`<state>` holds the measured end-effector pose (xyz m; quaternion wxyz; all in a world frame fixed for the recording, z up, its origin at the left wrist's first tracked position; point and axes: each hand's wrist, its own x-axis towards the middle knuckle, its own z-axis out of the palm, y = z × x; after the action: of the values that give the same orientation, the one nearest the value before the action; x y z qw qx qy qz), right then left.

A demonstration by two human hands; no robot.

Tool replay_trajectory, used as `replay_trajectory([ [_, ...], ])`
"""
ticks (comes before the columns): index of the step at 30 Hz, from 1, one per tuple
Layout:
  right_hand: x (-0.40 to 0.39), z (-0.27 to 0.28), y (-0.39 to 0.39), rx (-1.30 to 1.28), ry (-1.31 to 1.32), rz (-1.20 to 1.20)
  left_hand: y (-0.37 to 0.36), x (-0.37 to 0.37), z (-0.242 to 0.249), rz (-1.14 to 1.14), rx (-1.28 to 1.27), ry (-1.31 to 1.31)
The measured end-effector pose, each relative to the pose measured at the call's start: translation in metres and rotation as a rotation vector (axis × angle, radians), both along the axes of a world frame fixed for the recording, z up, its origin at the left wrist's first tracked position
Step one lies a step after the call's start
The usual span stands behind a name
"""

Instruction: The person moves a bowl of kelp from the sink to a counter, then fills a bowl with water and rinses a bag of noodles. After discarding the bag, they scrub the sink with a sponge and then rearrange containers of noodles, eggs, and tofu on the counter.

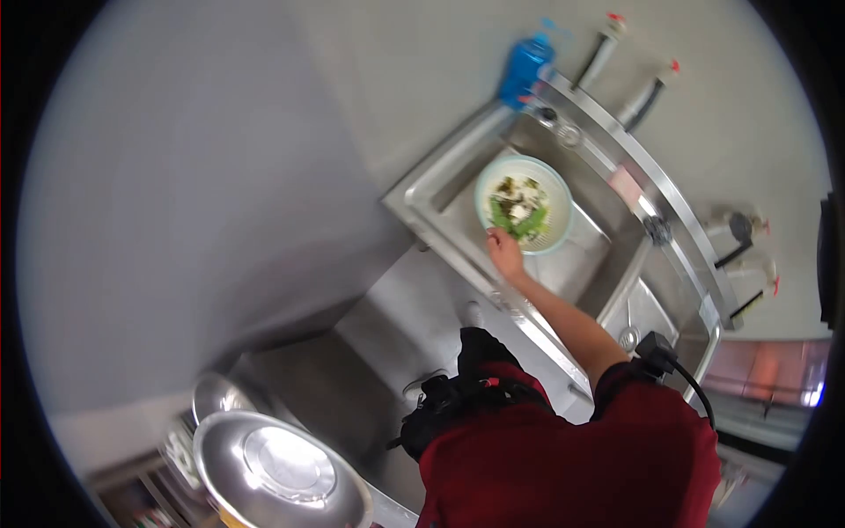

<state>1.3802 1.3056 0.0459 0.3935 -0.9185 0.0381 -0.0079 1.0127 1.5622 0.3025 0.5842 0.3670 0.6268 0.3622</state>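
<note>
While the round pale-green plastic colander (pixel 525 208) of leafy greens sits in the basin of the stainless steel double sink (pixel 458 158), presumably so water drains away, we note one hand, the right hand (pixel 504 250), at its near rim; fingers curled there, grip uncertain; left hand out of view; one blue bottle (pixel 525 66) on the ledge; two steel bowls (pixel 280 471) lower left.

One bare arm (pixel 563 319) is stretched forward from a dark red sleeve (pixel 616 378), the elbow nearly straight. The hand (pixel 504 253) at its end is turned palm down, its fingers (pixel 495 234) curled loosely. Which arm it is cannot be told from this twisted view. The other hand is not seen.
</note>
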Motion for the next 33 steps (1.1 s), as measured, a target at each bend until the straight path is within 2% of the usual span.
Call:
replay_trajectory([
  [1,0.008,-0.008,-0.039,-0.302,0.062,-0.021,-0.001,0.022,-0.007,-0.183,0.012,0.07],
  [2,0.005,-0.022,-0.072,-0.297,0.1,-0.066,-0.005,0.041,-0.007,-0.361,0.023,0.146],
  [3,0.002,-0.045,-0.097,-0.49,0.123,0.019,-0.014,0.066,-0.003,-0.473,-0.058,0.137],
  [4,0.002,-0.066,-0.117,-0.675,0.135,0.118,-0.01,0.085,-0.004,-0.402,-0.15,0.074],
  [5,-0.006,-0.081,-0.135,-0.679,0.204,0.166,-0.019,0.114,0.001,-0.47,-0.128,0.13],
  [6,-0.006,-0.077,-0.144,-0.664,0.211,0.143,-0.03,0.146,0.004,-0.537,-0.107,0.183],
  [8,-0.012,-0.067,-0.158,-0.849,0.42,0.285,-0.038,0.198,0.005,-0.652,-0.065,0.184],
  [9,-0.011,-0.066,-0.157,-0.838,0.503,0.253,-0.001,0.227,-0.008,-0.814,-0.188,-0.059],
  [10,-0.018,-0.059,-0.155,-0.839,0.555,0.22,0.022,0.262,-0.025,-0.808,-0.264,-0.028],
  [12,-0.062,-0.023,-0.172,-0.797,0.817,0.428,-0.007,0.261,-0.024,-0.884,-0.295,-0.094],
  [14,-0.084,-0.008,-0.177,-0.711,0.859,0.408,-0.019,0.287,-0.033,-0.972,-0.366,-0.146],
  [15,-0.087,0.004,-0.178,-0.636,0.9,0.401,-0.022,0.303,-0.044,-1.261,-0.114,0.089],
  [16,-0.079,0.014,-0.18,-0.635,0.907,0.396,-0.028,0.321,-0.054,-1.07,-0.43,-0.126],
  [18,-0.039,0.054,-0.179,-0.327,0.341,-0.012,-0.049,0.361,-0.072,-1.214,-0.481,-0.097],
  [19,-0.01,0.093,-0.177,-0.318,0.031,-0.089,-0.057,0.379,-0.086,-1.311,-0.54,-0.103],
  [20,0.022,0.153,-0.172,-0.3,-0.053,-0.171,-0.069,0.396,-0.099,-1.355,-0.592,-0.05],
  [21,0.05,0.181,-0.177,-0.349,-0.344,-0.191,-0.074,0.408,-0.124,-1.425,-0.601,-0.051],
  [23,0.102,0.264,-0.17,-0.185,-0.439,-0.309,-0.093,0.431,-0.159,-1.503,-0.673,-0.061],
  [24,0.132,0.291,-0.17,-0.245,-0.539,-0.324,-0.101,0.439,-0.175,-1.534,-0.742,-0.045],
  [26,0.202,0.332,-0.174,-0.664,-0.995,-0.161,-0.12,0.461,-0.193,-1.569,-0.808,-0.056],
  [28,0.256,0.351,-0.161,-0.648,-0.825,-0.285,-0.145,0.476,-0.196,-1.6,-0.836,-0.06],
  [31,0.315,0.342,-0.163,-0.697,-0.805,-0.367,-0.173,0.502,-0.182,-1.751,-0.708,-0.109],
  [33,0.324,0.342,-0.156,-0.603,-0.423,-0.531,-0.179,0.518,-0.19,-1.782,-0.733,-0.136],
])
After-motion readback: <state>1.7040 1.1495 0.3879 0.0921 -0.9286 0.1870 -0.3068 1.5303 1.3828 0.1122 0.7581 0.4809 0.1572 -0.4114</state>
